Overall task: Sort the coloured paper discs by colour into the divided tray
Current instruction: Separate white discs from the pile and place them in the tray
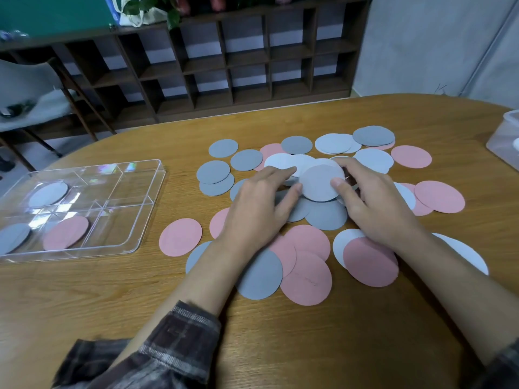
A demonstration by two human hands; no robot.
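Step in hand: lift one pale disc (321,182) off the heap (325,217), mid-table (280,346). R hand (376,203) pinches its right rim, thumb on top, fingers curled behind. L hand (252,209) lies on the heap w/ fingers fairly straight, thumb touching the left rim, gripping nothing. Paper's thin & discs prob. cling, so fan w/ the thumb & check only one comes up. Then over to the tray (126,197) by the table's left edge, far-left slot, beside the sorted pale disc (48,194).
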